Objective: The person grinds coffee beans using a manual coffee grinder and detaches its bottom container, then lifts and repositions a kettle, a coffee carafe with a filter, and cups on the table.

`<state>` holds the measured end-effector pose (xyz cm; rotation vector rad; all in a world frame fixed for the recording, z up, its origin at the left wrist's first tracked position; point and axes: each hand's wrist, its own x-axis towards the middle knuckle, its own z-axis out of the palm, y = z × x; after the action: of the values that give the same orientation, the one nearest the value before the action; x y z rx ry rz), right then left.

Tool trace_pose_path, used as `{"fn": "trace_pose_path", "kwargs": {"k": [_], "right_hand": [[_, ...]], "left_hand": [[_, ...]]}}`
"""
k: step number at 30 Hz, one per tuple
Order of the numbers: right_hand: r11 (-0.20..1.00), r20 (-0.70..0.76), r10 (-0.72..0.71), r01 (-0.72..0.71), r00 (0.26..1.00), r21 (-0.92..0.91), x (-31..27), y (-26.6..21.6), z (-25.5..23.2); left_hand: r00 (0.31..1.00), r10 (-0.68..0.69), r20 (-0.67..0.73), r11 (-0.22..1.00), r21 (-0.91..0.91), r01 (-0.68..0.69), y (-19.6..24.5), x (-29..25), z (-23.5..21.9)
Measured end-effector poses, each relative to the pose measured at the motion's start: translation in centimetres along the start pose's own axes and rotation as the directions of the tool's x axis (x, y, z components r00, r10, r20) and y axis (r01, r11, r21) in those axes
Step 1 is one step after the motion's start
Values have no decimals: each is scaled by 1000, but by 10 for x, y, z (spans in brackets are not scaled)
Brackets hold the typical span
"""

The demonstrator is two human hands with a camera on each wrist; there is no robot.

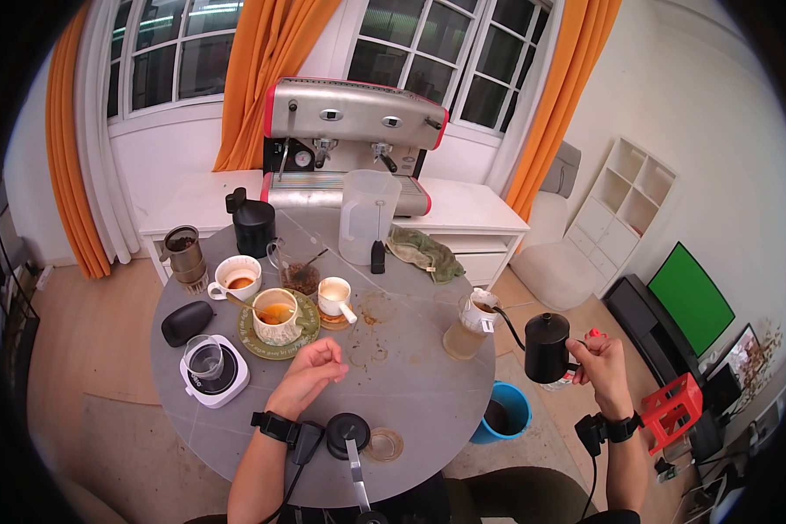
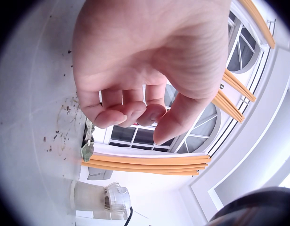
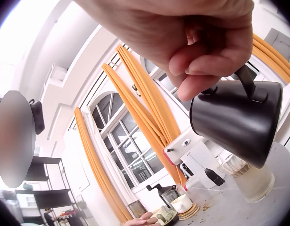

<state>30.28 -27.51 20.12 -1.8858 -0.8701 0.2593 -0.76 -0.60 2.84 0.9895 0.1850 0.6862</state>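
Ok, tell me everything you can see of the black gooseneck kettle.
The black gooseneck kettle looks like matte black metal, with a squat tapering body, a flat lid with a small knob and a thin curved spout. The right hand grips its handle and holds it in the air beside the round table, off the edge. The spout tip reaches over the paper filter on the glass cup of pale liquid. Whether water is flowing cannot be told.

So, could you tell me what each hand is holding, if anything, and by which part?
The right hand grips the black gooseneck kettle by its handle, spout toward the glass with the paper filter. The left hand hangs loosely curled over the round table, holding nothing.
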Motion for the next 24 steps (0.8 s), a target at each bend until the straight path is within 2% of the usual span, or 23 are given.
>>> {"fn": "trace_pose_path", "kwargs": {"k": [11, 13, 14, 16, 17, 18, 20, 24], "right_hand": [[999, -31, 2, -1, 1000, 34, -3, 2, 2], [987, -109, 39, -21, 993, 161, -7, 18, 3], [987, -107, 37, -20, 994, 158, -9, 23, 5], [893, -158, 78, 2, 984, 450, -16, 34, 16], [858, -142, 85, 0, 986, 513, -20, 38, 22], [857, -141, 86, -1, 986, 516, -21, 41, 28], [765, -130, 74, 28, 989, 643, -24, 46, 41], [750, -38, 22, 9, 999, 662, -32, 51, 73]], "left_hand": [[1000, -1, -10, 1000, 17, 1, 1, 0, -1], [1000, 2, -13, 1000, 10, -2, 1, -1, 0], [1000, 0, -16, 1000, 11, 0, 2, -1, 1], [1000, -2, -20, 1000, 12, 3, 3, -1, 2], [1000, -6, -19, 1000, 21, 6, 2, -1, 1], [1000, -10, -17, 999, 33, 10, 2, -1, 1], [1000, -3, -14, 1000, 21, 3, 2, -1, 1], [1000, 12, -20, 1000, -3, -12, 0, 0, -3]]}}
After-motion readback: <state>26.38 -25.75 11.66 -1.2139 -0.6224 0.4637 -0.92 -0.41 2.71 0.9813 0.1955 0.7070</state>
